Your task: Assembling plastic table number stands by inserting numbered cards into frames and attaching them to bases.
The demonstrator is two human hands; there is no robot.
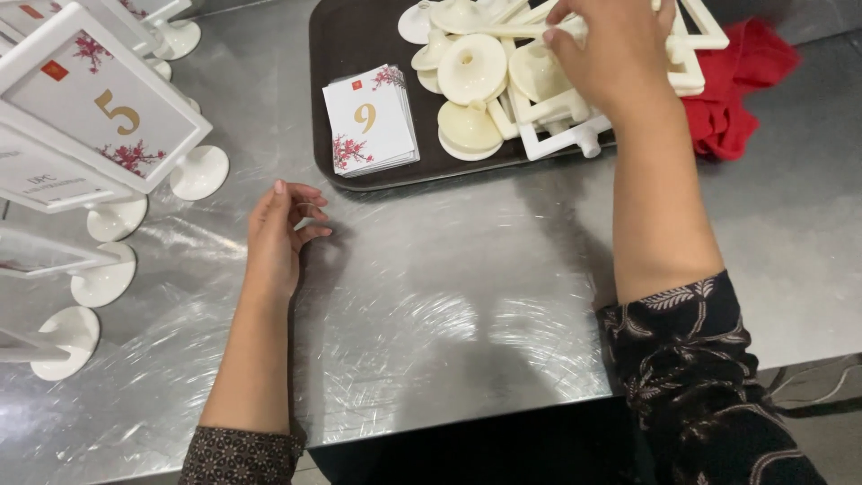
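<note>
A steel table (467, 296) is filling most of the view, its scratched top reflecting light. On it, a dark brown tray (346, 36) is sitting at the far side; every place below is being given against this tray.

To the tray's left, a cluster of assembled white frame stands (99, 117) is standing upright on round bases, the nearest one showing a card with a gold numeral and pink blossoms. Just beyond the tray's right edge, a red cloth (736, 90) is lying crumpled, touching or nearly touching the rim.

Inside the tray, a jumble of white frames and round bases (485, 81) is taking up the right half, the pieces overlapping one another. The right hand (611, 54) is reaching into this heap from the near side, its forearm crossing the tray's near rim; the fingers are closing on a thin white frame bar (516, 30) at the top of the pile, and the hand is hiding the parts beneath it.

In the tray's left half, a stack of numbered cards (370, 119) is lying flat, just beside the bases.

In front of the tray's near left corner, the left hand (278, 238) is resting on the table, fingers loosely curled and holding nothing.
</note>
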